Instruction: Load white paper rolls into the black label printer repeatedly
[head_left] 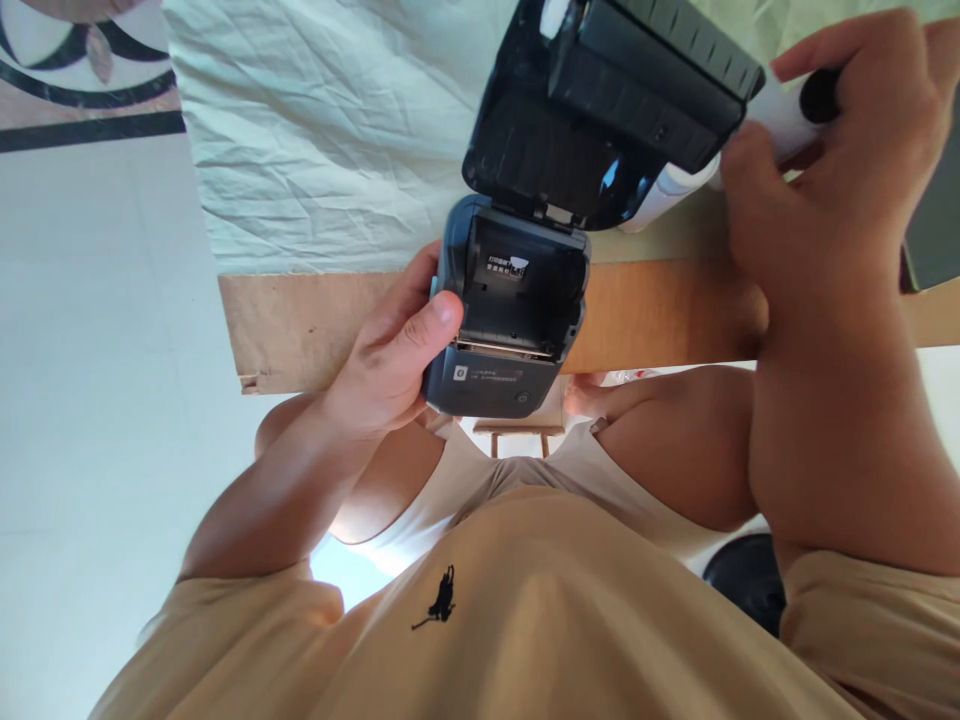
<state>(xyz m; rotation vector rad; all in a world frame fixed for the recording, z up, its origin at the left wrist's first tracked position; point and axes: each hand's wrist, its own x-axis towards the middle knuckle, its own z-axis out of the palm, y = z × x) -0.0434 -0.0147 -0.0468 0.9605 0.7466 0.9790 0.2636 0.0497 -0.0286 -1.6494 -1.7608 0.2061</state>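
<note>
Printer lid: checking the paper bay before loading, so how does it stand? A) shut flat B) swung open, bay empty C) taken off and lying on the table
B: the lid is hinged up off the printer, and the bay under it holds no roll.

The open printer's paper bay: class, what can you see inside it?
Inside the printer only a small printed label shows; no roll sits there. The left hand covers its side.

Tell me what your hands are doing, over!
Left hand grips small printer, lid open. Right hand holds white paper roll beside lid. Paper bay empty, nothing blocking.
</note>
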